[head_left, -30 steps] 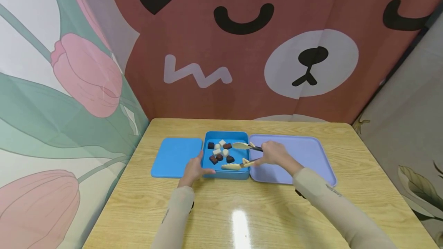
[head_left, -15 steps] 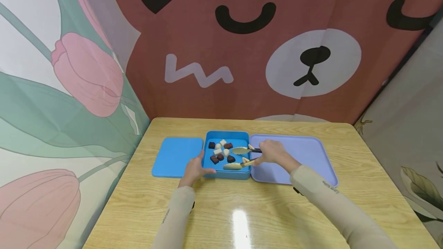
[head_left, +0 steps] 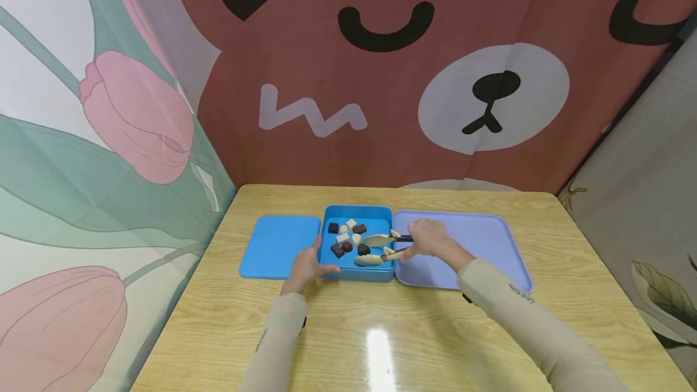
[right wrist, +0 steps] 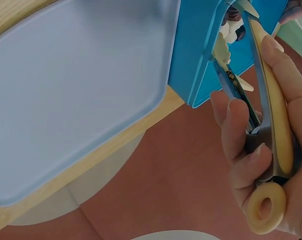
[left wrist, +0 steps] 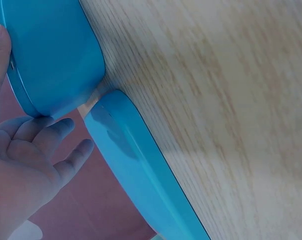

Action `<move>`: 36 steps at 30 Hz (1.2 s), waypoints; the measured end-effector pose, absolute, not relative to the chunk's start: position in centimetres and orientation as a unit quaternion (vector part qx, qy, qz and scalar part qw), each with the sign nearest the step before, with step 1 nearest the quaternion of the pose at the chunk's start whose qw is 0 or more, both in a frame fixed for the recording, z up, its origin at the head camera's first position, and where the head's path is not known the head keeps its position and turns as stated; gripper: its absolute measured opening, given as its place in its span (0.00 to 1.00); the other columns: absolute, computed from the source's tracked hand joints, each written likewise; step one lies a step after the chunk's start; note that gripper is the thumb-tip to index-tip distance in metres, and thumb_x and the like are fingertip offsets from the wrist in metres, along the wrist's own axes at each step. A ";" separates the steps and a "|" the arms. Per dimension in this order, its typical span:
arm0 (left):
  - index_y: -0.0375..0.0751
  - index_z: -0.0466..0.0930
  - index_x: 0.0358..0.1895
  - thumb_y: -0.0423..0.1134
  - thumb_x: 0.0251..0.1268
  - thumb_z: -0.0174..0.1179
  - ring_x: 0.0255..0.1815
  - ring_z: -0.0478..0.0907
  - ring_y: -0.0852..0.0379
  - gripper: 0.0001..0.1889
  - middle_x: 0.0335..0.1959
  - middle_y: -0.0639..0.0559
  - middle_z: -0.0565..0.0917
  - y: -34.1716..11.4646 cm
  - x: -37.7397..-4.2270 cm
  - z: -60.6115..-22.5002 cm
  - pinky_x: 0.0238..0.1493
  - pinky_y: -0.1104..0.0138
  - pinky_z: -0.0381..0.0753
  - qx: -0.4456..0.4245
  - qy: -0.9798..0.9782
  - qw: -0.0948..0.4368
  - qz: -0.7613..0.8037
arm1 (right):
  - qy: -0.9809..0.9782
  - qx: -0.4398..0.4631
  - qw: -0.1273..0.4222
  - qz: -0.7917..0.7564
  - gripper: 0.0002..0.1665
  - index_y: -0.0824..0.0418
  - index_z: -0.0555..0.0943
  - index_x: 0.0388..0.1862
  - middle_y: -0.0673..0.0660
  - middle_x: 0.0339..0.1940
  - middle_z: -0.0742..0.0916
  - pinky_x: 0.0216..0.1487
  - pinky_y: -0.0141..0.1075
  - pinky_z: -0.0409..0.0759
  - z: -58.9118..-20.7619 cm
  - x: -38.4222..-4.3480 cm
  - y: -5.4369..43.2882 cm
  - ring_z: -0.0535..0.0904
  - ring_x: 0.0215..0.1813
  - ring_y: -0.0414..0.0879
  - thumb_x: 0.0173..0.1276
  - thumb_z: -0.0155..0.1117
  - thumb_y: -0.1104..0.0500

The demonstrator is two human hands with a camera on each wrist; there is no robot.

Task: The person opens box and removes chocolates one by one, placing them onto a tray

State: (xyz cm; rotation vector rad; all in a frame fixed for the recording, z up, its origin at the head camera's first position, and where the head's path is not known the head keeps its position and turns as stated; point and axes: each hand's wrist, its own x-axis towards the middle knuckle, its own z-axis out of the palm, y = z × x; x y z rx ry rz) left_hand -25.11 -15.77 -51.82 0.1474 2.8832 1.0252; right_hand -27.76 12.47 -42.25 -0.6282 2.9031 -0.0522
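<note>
My right hand (head_left: 428, 237) grips a pair of tongs (right wrist: 278, 115) with cream tips and handle. In the head view, their parted tips stand over the right part of a blue box (head_left: 358, 274), on either side of a dark chocolate piece (head_left: 363, 250). Whether they touch it I cannot tell. Several white (head_left: 342, 238) and brown chocolate pieces (head_left: 337, 250) lie loosely in the box. My left hand (head_left: 306, 266) rests on the box's front left corner, thumb along the front wall, fingers along the left side. In the left wrist view, its lower fingers (left wrist: 66, 162) hang relaxed.
A blue lid (head_left: 279, 247) lies flat left of the box. Close against the box's right side is a lilac tray (head_left: 479, 247), partly under my right hand. All stand on a wooden table (head_left: 327, 331), with a printed curtain behind.
The tongs have closed partway: their tips have drawn nearer to each other around the dark chocolate piece. My left hand and the box keep their places.
</note>
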 end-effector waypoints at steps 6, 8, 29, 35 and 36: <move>0.34 0.50 0.68 0.56 0.37 0.70 0.37 0.75 0.49 0.56 0.30 0.39 0.78 -15.7 -25.1 -51.9 0.42 0.58 0.74 0.048 0.941 0.041 0.332 | 0.971 -0.224 0.078 -0.014 0.27 0.56 0.72 0.17 0.49 0.16 0.74 0.15 0.36 0.67 -42.3 -27.5 12.6 0.69 0.19 0.43 0.37 0.73 0.37; 0.33 0.50 0.68 0.56 0.36 0.70 0.33 0.74 0.52 0.56 0.28 0.41 0.77 -15.7 -25.1 -51.9 0.40 0.59 0.75 0.050 0.942 0.039 0.331 | 0.970 -0.232 0.075 -0.011 0.27 0.56 0.71 0.16 0.49 0.16 0.73 0.15 0.36 0.67 -42.3 -27.4 12.6 0.68 0.19 0.43 0.37 0.73 0.37; 0.33 0.50 0.68 0.55 0.38 0.69 0.44 0.74 0.43 0.55 0.44 0.33 0.77 -15.6 -24.9 -51.8 0.43 0.56 0.74 0.046 0.940 0.039 0.335 | 0.965 -0.254 0.064 -0.012 0.27 0.55 0.71 0.14 0.48 0.13 0.72 0.14 0.32 0.62 -42.7 -26.9 13.1 0.61 0.17 0.40 0.41 0.71 0.37; 0.31 0.51 0.68 0.55 0.40 0.69 0.48 0.72 0.39 0.53 0.50 0.31 0.73 -15.7 -24.8 -51.7 0.46 0.53 0.73 0.054 0.940 0.033 0.336 | 0.965 -0.250 0.076 -0.023 0.25 0.55 0.72 0.13 0.48 0.12 0.71 0.14 0.32 0.62 -42.7 -26.8 13.3 0.59 0.17 0.40 0.43 0.70 0.38; 0.32 0.50 0.68 0.54 0.41 0.69 0.44 0.74 0.40 0.53 0.46 0.31 0.75 -15.6 -24.8 -51.7 0.45 0.54 0.74 0.052 0.940 0.035 0.336 | 0.965 -0.250 0.075 -0.025 0.25 0.55 0.71 0.13 0.48 0.12 0.71 0.14 0.32 0.61 -42.7 -26.8 13.4 0.59 0.17 0.40 0.43 0.70 0.38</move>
